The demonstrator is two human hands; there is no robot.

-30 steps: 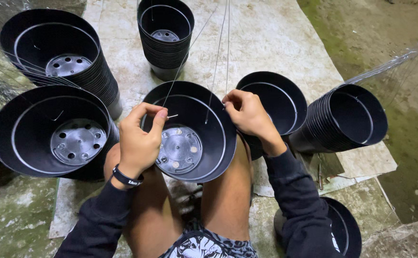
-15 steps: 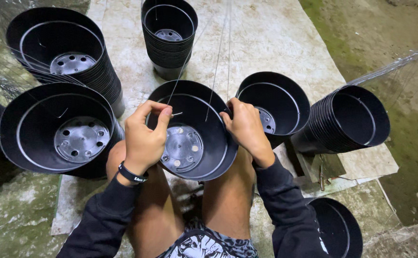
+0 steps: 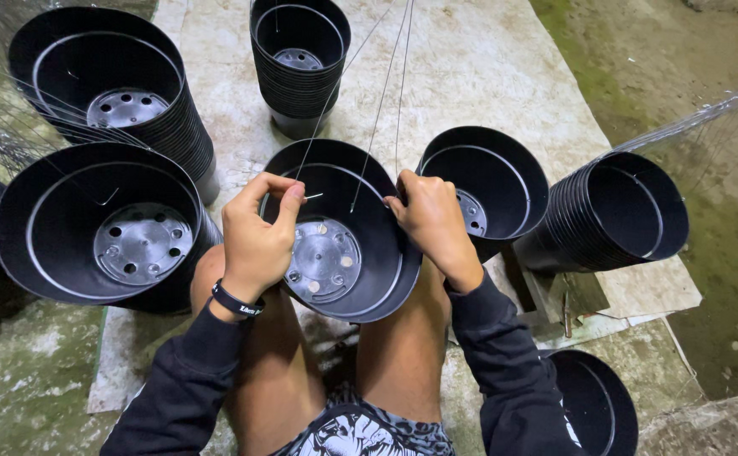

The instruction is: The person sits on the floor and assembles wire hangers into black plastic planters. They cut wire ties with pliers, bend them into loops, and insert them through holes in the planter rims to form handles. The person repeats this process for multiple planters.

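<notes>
Between the knees, black pot (image 3: 344, 253), left hand (image 3: 255, 236) pinching wire (image 3: 318, 127), right hand (image 3: 428, 215) gripping rim

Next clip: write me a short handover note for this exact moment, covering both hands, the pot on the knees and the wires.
Left hand: on the near-left rim of the black pot, fingertips pinching a thin wire end.
Right hand: gripping the pot's right rim where another wire meets it.
Pot: resting tilted on the bare knees, open side up. Three thin wires run from its rim up out of the picture.
Done: wires reach the rim; whether they are hooked cannot be told.
Left: the wire end at the left fingers looks loose.
Around: stacks of black pots on the slab.
</notes>
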